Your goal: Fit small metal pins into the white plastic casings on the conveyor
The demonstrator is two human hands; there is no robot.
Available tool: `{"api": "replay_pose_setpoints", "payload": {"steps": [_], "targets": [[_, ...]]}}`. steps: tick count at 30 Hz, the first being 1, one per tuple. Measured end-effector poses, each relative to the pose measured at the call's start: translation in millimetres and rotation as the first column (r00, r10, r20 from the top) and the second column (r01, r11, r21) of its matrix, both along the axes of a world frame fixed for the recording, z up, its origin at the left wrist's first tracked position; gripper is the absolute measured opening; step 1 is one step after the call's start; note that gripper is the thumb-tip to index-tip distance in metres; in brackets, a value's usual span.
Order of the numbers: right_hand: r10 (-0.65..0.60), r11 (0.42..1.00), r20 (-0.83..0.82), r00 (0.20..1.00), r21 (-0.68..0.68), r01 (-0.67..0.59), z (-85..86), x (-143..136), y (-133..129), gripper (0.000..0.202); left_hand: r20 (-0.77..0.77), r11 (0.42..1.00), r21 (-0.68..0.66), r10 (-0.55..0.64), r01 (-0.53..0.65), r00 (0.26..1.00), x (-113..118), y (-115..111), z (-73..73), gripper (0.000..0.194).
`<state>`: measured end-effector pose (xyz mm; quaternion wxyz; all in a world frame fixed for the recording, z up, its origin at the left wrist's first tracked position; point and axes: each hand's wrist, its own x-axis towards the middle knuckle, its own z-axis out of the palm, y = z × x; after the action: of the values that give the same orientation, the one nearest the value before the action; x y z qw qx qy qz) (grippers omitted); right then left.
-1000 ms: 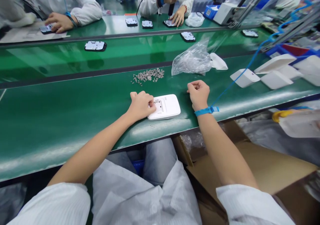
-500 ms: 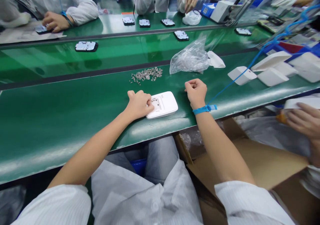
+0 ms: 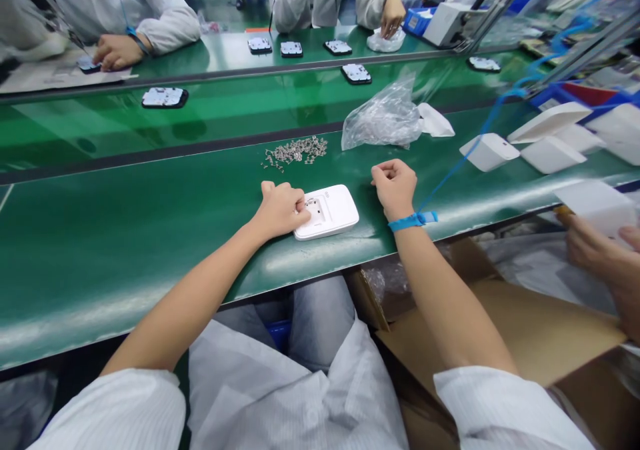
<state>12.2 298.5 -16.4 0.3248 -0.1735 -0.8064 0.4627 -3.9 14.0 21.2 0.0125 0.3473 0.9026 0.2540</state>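
Observation:
A white plastic housing [image 3: 339,207] with rounded corners and a rectangular recess lies flat on the green bench in front of me. My left hand [image 3: 281,210] is closed over its left end, with the thumb and curled fingers at the recess. Whether a small part is under those fingertips is hidden. To the right of the housing, apart from it, my right hand [image 3: 395,185] rests by the green surface with its fingers curled together. Anything inside that pinch cannot be made out. Beyond the housing lies a loose pile of small metal pieces [image 3: 300,150].
A clear plastic bag [image 3: 383,118] lies behind my right hand, with white covers [image 3: 490,151] further right. A blue cord runs from my wrist band [image 3: 413,221]. Black-and-white units [image 3: 165,97] sit on the green belt. At right, a co-worker's hand [image 3: 595,247] holds a white cover.
My hands and the housing hold nearly the same pose. Units on the belt have shifted left. The co-worker at right has turned the white cover; a hand across the belt has reached down to a small bag.

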Motion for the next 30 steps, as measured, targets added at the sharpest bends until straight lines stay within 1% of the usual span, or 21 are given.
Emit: {"api": "replay_pose_setpoints", "payload": {"steps": [3,6,9,10,11,12,13,14,15,16,17,18,20,24,28,29,30], "targets": [[0.025,0.993,-0.025,0.999,0.117,-0.022,2.9,5.8,-5.4,0.007,-0.021,1.000,-0.017,-0.008,0.008,1.000,-0.7,1.0,0.9,0.019],[0.101,0.963,-0.054,0.993,0.256,-0.084,9.0,15.5,-14.4,0.009,-0.025,0.998,-0.069,-0.006,0.004,1.000,-0.5,1.8,2.5,0.018],[0.165,0.954,-0.139,0.976,0.274,-0.123,20.2,26.7,-27.6,0.013,-0.025,0.993,-0.118,-0.011,0.008,1.000,0.5,1.9,4.4,0.017],[0.212,0.942,-0.151,0.965,0.294,-0.161,25.5,30.0,-33.5,0.013,-0.025,0.992,-0.124,-0.017,0.014,1.000,0.8,1.7,4.7,0.017],[0.285,0.911,-0.134,0.949,0.346,-0.224,31.3,32.6,-40.3,0.012,-0.026,0.992,-0.124,-0.024,0.021,0.999,1.2,1.5,4.9,0.016],[0.366,0.854,-0.082,0.927,0.425,-0.300,37.5,34.4,-47.9,0.010,-0.028,0.992,-0.120,-0.030,0.026,0.999,1.5,1.3,4.9,0.016],[0.436,0.771,0.004,0.900,0.514,-0.376,43.7,35.1,-56.2,0.011,-0.034,0.993,-0.114,-0.032,0.028,0.999,1.7,1.2,4.7,0.016],[0.479,0.672,0.107,0.871,0.594,-0.443,49.6,34.8,-64.8,0.015,-0.042,0.994,-0.108,-0.033,0.028,0.999,1.9,1.2,4.5,0.016],[0.486,0.581,0.206,0.849,0.650,-0.490,54.7,33.6,-73.2,0.020,-0.049,0.994,-0.103,-0.030,0.024,0.998,2.0,1.3,4.3,0.016],[0.461,0.518,0.285,0.840,0.682,-0.516,58.9,31.8,-80.9,0.024,-0.053,0.995,-0.100,-0.026,0.020,0.998,2.1,1.5,4.2,0.017],[0.421,0.484,0.345,0.839,0.697,-0.530,62.1,29.7,-87.5,0.028,-0.050,0.995,-0.101,-0.022,0.017,0.998,2.3,1.8,4.2,0.017],[0.383,0.464,0.392,0.837,0.701,-0.541,64.2,27.8,-92.7,0.029,-0.043,0.994,-0.104,-0.020,0.015,0.999,2.6,2.1,4.5,0.018],[0.327,0.454,0.446,0.833,0.699,-0.552,65.5,25.6,-98.9,0.027,-0.025,0.993,-0.112,-0.024,0.021,0.999,3.5,2.6,5.5,0.018],[0.281,0.480,0.449,0.848,0.700,-0.530,61.9,27.3,-101.5,0.023,-0.014,0.991,-0.124,-0.043,0.041,0.999,5.6,3.1,7.8,0.018],[0.286,0.506,0.431,0.856,0.690,-0.517,59.0,27.2,-103.8,0.022,-0.014,0.990,-0.138,-0.010,0.008,1.000,3.2,4.2,8.8,0.017],[0.297,0.519,0.418,0.858,0.684,-0.513,59.0,26.5,-103.7,0.023,-0.017,0.989,-0.145,-0.005,0.002,1.000,2.3,3.6,9.6,0.017],[0.310,0.543,0.392,0.867,0.675,-0.499,59.2,25.8,-102.9,0.024,-0.021,0.988,-0.158,-0.001,-0.002,1.000,2.0,1.8,10.8,0.017]]}}
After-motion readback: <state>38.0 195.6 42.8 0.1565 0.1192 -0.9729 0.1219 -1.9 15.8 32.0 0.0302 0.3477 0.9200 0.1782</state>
